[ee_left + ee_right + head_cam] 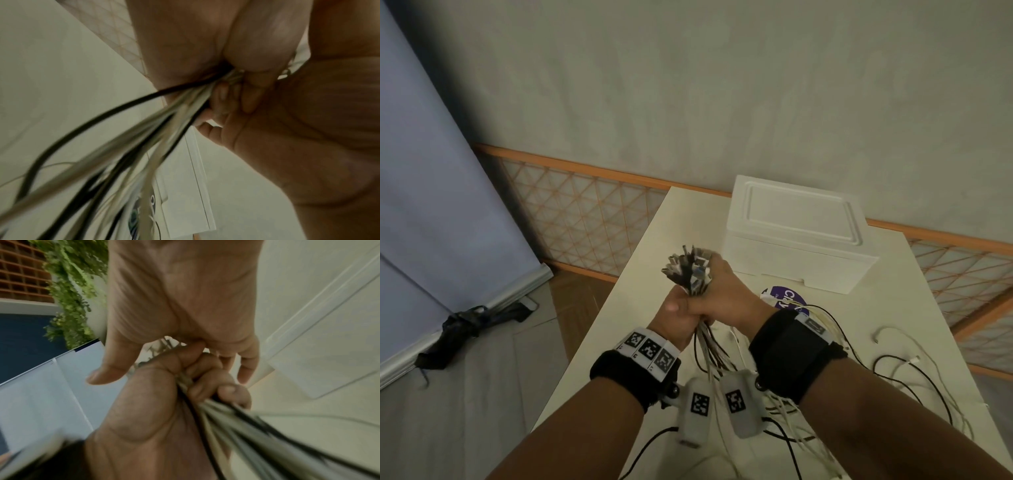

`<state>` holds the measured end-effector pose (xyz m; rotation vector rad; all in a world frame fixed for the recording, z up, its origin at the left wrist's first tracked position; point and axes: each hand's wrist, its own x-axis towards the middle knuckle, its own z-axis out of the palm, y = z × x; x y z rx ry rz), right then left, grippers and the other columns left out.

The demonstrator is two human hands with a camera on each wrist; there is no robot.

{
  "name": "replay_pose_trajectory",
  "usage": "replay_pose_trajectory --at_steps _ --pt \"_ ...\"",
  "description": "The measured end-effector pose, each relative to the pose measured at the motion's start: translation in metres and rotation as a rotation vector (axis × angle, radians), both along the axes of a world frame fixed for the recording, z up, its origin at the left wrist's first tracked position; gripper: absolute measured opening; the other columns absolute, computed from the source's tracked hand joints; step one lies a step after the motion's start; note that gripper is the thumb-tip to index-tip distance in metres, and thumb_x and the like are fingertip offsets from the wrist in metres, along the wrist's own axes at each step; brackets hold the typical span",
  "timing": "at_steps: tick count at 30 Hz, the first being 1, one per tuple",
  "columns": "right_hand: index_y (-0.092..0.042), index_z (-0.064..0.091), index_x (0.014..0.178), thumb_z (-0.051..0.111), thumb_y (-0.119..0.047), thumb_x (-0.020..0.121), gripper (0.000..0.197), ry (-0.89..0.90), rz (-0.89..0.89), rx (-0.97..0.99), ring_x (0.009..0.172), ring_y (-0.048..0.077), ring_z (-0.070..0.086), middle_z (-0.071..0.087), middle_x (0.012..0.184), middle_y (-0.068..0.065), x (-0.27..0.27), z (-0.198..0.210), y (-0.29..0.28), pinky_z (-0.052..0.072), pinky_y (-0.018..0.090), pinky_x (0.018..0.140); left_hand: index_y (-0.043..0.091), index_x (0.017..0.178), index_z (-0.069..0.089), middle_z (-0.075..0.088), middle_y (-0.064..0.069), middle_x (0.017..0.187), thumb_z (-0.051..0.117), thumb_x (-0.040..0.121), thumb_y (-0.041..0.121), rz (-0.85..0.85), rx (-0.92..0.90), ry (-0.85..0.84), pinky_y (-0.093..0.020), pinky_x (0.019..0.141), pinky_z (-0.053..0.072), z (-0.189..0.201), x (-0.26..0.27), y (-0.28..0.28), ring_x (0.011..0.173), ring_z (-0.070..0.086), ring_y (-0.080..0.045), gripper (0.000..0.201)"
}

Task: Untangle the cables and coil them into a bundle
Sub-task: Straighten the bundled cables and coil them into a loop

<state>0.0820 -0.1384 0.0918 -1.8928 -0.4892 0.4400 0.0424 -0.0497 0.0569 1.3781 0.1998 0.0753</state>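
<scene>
Here, cream table (640, 284), white foam box (796, 240), lattice railing (585, 216).

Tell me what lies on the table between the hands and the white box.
In the head view, a purple round label lies on the table between the hands and the white box.

The only lettering I can read is on a purple round label (787, 298) lying on the table (654, 260) just beyond my right hand (726, 294): white letters starting "Cl", the rest hidden behind my wrist. The black-and-white square markers (649, 349) on my left wristband, and those on the two wrist cameras (700, 404) below my hands, carry coded patterns, no words.
</scene>
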Motion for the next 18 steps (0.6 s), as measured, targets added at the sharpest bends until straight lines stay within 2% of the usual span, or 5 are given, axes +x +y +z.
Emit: replay_pose_trajectory --at_steps 3,6,9,13,18 --pt "-0.031 0.013 0.15 0.088 -0.035 0.059 0.118 -0.081 0.017 0.047 0.136 0.012 0.027 0.019 0.154 -0.004 0.002 0.014 -0.004 0.03 0.029 0.109 0.004 0.073 0.055 0.046 -0.005 0.048 0.041 0.095 0.004 -0.048 0.118 0.112 -0.024 0.045 0.034 -0.004 -0.001 0.008 0.039 0.041 -0.012 0.026" --pt "-0.023 0.042 0.142 0.064 -0.049 0.083 0.068 -0.471 0.127 -0.095 0.136 0.002 0.028 0.034 0.151 -0.004 0.005 0.021 -0.001 0.021 0.017 0.106 0.004 0.062 0.052 0.046 -0.004 0.042 0.039 0.095 0.002 -0.103 0.329 0.118 -0.02 0.041 0.036 -0.003 -0.001 0.001 0.036 0.044 -0.009 0.035" --pt "-0.012 0.066 0.116 0.029 -0.054 0.094 0.06 -0.673 0.191 -0.232 0.111 0.012 0.056 0.067 0.114 0.003 0.004 0.015 0.002 0.038 0.017 0.093 0.007 0.06 0.05 0.051 -0.008 0.054 0.041 0.096 0.004 -0.131 0.384 0.135 -0.012 0.045 0.04 -0.001 -0.001 0.003 0.042 0.051 -0.002 0.037" --pt "-0.009 0.07 0.097 0.019 -0.053 0.095 0.067 -0.698 0.157 -0.274 0.084 0.012 0.057 0.069 0.084 0.0 0.0 0.008 0.002 0.044 0.03 0.082 0.011 0.058 0.054 0.055 -0.004 0.06 0.044 0.073 0.039 -0.191 0.427 0.012 -0.012 0.059 0.044 0.003 -0.001 0.005 0.056 0.058 0.001 0.033" --pt "-0.017 0.053 0.135 0.028 -0.043 0.096 0.053 -0.659 0.237 -0.372 0.142 0.014 0.028 0.047 0.144 0.001 0.003 0.005 0.001 0.018 0.03 0.116 0.02 0.064 0.053 0.06 0.01 0.059 0.035 0.059 0.055 -0.183 0.393 -0.071 -0.019 0.067 0.046 -0.01 -0.001 0.006 0.061 0.058 0.006 0.04"
